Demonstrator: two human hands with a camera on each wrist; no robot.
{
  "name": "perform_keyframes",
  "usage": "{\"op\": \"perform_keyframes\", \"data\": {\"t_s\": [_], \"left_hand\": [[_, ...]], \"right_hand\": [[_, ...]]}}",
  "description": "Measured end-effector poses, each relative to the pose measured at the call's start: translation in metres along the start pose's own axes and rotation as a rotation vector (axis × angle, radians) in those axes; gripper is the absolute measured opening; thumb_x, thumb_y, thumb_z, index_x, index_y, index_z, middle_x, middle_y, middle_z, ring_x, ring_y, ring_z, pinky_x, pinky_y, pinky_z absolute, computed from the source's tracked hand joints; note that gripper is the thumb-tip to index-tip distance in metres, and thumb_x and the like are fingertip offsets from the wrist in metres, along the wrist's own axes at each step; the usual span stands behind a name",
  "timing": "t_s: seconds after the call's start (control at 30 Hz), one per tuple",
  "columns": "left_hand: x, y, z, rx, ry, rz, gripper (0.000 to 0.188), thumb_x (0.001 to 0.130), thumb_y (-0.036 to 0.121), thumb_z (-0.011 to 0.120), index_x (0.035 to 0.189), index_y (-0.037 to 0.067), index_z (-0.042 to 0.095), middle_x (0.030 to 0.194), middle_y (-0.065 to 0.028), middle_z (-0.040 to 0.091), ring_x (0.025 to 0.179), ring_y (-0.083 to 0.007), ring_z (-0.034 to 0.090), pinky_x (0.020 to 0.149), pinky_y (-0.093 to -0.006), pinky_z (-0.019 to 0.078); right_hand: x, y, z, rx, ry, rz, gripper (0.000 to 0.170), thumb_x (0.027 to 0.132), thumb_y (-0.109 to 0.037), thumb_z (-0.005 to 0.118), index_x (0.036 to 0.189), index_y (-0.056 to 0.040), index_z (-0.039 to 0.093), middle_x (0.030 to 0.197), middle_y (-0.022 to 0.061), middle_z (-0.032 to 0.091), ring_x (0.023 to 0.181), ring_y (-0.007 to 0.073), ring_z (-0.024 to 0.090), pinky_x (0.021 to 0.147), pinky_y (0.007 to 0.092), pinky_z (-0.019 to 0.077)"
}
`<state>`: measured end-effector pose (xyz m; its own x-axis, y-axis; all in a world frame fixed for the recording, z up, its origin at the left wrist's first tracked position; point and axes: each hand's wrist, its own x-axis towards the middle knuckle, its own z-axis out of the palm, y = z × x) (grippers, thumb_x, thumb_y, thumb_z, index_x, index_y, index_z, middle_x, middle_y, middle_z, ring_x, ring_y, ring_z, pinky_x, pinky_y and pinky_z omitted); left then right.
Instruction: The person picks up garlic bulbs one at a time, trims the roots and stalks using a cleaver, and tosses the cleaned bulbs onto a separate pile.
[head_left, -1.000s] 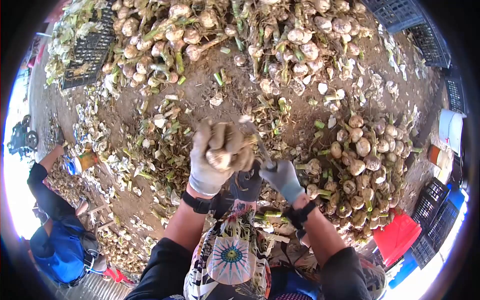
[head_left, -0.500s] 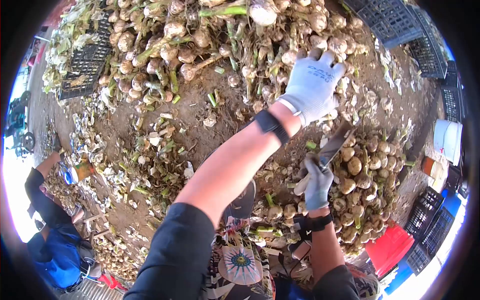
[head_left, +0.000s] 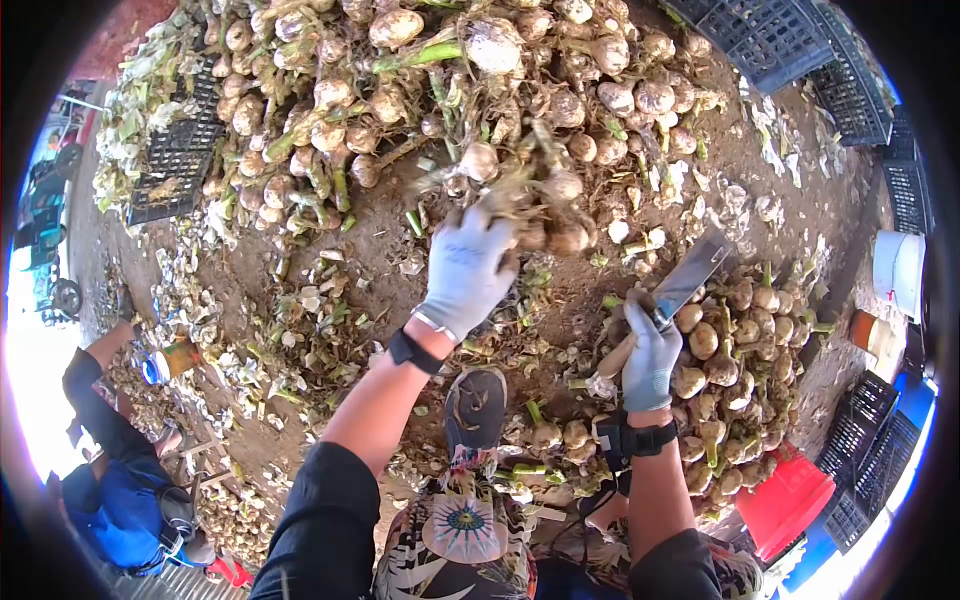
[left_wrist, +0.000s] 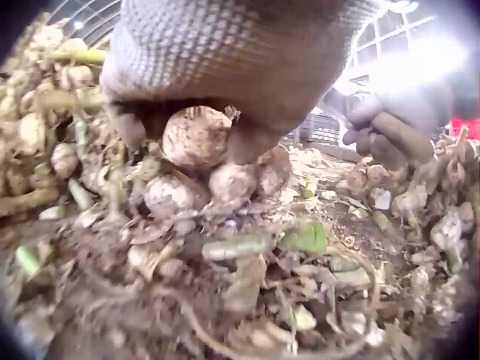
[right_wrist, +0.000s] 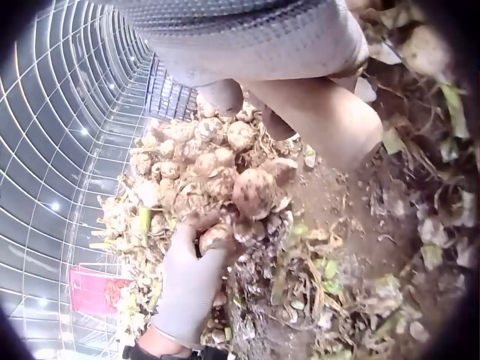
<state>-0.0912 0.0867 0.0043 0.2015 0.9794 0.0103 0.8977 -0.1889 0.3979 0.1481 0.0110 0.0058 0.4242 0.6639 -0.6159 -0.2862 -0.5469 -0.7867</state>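
Note:
My gloved left hand grips several garlic bulbs with dry stalks and roots, above bare soil in front of the big heap. In the left wrist view its fingers curl round a dirt-streaked bulb, with more bulbs just below. The right wrist view also shows this left hand with its thumb beside a bulb. My gloved right hand holds a broad-bladed knife, blade pointing up and right over the pile of trimmed bulbs. The knife's wooden handle sticks out of the fist.
A large garlic heap spreads across the back. Cut stalks and peelings litter the ground. Black crates stand at the back right, a white bucket and a red tub at the right. Another person sits at the left.
My left hand reached forward right to the heap, then came back left with several bulbs. My right hand moved right with the knife, to beside the trimmed pile.

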Motion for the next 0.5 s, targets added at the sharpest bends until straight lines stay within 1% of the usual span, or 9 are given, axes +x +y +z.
{"op": "perform_keyframes", "data": {"t_s": [0.07, 0.17, 0.2, 0.23, 0.27, 0.33, 0.37, 0.43, 0.5], "left_hand": [[-0.03, -0.033, 0.013, -0.243, 0.109, -0.101, 0.042, 0.071, 0.011, 0.077, 0.11, 0.01, 0.063, 0.11, -0.0142, 0.058, 0.102, -0.0319, 0.061, 0.084, -0.0435, 0.0516], [-0.07, -0.03, 0.004, -1.229, 0.164, -0.54, 0.032, 0.091, 0.013, 0.07, 0.119, 0.003, 0.059, 0.113, -0.0111, 0.066, 0.094, -0.0219, 0.069, 0.078, -0.0303, 0.0585], [-0.079, -0.018, -0.017, -1.463, 0.021, -0.726, 0.034, 0.098, 0.015, 0.063, 0.127, -0.002, 0.054, 0.118, -0.0095, 0.065, 0.099, -0.0187, 0.067, 0.084, -0.0304, 0.0588], [-0.097, -0.01, -0.023, -1.422, 0.012, -0.523, 0.04, 0.099, 0.015, 0.062, 0.133, -0.002, 0.05, 0.122, -0.0121, 0.064, 0.106, -0.0196, 0.066, 0.091, -0.0308, 0.0567], [-0.116, -0.027, 0.001, -0.747, 0.023, -0.078, 0.042, 0.1, 0.014, 0.06, 0.137, -0.002, 0.048, 0.124, -0.0125, 0.063, 0.112, -0.0186, 0.063, 0.097, -0.0286, 0.0535], [-0.123, 0.006, 0.0, -1.227, -0.199, -0.443, 0.041, 0.1, 0.012, 0.059, 0.135, -0.004, 0.048, 0.126, -0.0094, 0.064, 0.115, -0.0153, 0.061, 0.097, -0.0293, 0.0512], [-0.112, 0.027, -0.027, -1.046, -0.263, -0.543, 0.041, 0.099, 0.022, 0.062, 0.132, -0.001, 0.051, 0.12, -0.0142, 0.067, 0.106, -0.0214, 0.067, 0.087, -0.0339, 0.0536], [-0.114, 0.018, -0.039, -0.612, -0.302, -0.286, 0.05, 0.093, 0.045, 0.065, 0.124, 0.007, 0.057, 0.111, -0.0275, 0.062, 0.093, -0.0436, 0.065, 0.073, -0.0452, 0.0536], [-0.122, 0.019, -0.046, -0.401, -0.275, -0.281, 0.052, 0.086, 0.044, 0.072, 0.115, 0.003, 0.059, 0.117, -0.0254, 0.062, 0.094, -0.0419, 0.067, 0.076, -0.0458, 0.0546]], "right_hand": [[-0.002, 0.027, -0.002, -0.003, -0.053, -0.003, 0.021, 0.086, -0.006, 0.073, 0.106, 0.0007, 0.072, 0.09, 0.0031, 0.07, 0.075, 0.0104, 0.062, 0.067, 0.0254, 0.0484], [-0.029, 0.03, 0.023, 0.005, -0.157, -0.019, 0.021, 0.084, 0.0, 0.074, 0.105, 0.0012, 0.073, 0.091, 0.0004, 0.069, 0.078, 0.0071, 0.06, 0.07, 0.021, 0.0466], [-0.038, 0.029, 0.03, 0.026, -0.224, 0.05, 0.024, 0.085, 0.001, 0.073, 0.108, 0.0016, 0.072, 0.092, 0.0004, 0.069, 0.078, 0.007, 0.06, 0.07, 0.0208, 0.0468], [-0.047, 0.028, 0.037, 0.047, -0.3, 0.117, 0.026, 0.085, 0.002, 0.072, 0.111, 0.002, 0.071, 0.093, 0.0005, 0.069, 0.078, 0.0069, 0.06, 0.071, 0.0205, 0.0471], [-0.053, 0.031, 0.045, 0.06, -0.377, 0.075, 0.029, 0.086, 0.002, 0.071, 0.115, 0.0026, 0.07, 0.096, 0.001, 0.069, 0.081, 0.0078, 0.06, 0.073, 0.0214, 0.0478], [-0.059, 0.039, 0.059, 0.095, -0.532, -0.021, 0.035, 0.087, 0.002, 0.069, 0.122, 0.0049, 0.066, 0.104, 0.0034, 0.068, 0.09, 0.0111, 0.061, 0.082, 0.0244, 0.0491], [-0.057, 0.04, 0.057, 0.041, -0.534, -0.028, 0.034, 0.088, 0.001, 0.068, 0.121, 0.0064, 0.065, 0.107, 0.0049, 0.067, 0.094, 0.0134, 0.061, 0.086, 0.0264, 0.049], [-0.059, 0.033, 0.052, 0.0, -0.488, 0.045, 0.033, 0.088, -0.001, 0.068, 0.121, 0.0066, 0.065, 0.106, 0.0054, 0.068, 0.093, 0.0142, 0.062, 0.087, 0.0272, 0.049], [-0.066, 0.03, 0.051, 0.015, -0.389, 0.093, 0.032, 0.089, -0.003, 0.068, 0.119, 0.006, 0.066, 0.106, 0.0055, 0.068, 0.093, 0.0149, 0.062, 0.087, 0.0286, 0.0489]]}}
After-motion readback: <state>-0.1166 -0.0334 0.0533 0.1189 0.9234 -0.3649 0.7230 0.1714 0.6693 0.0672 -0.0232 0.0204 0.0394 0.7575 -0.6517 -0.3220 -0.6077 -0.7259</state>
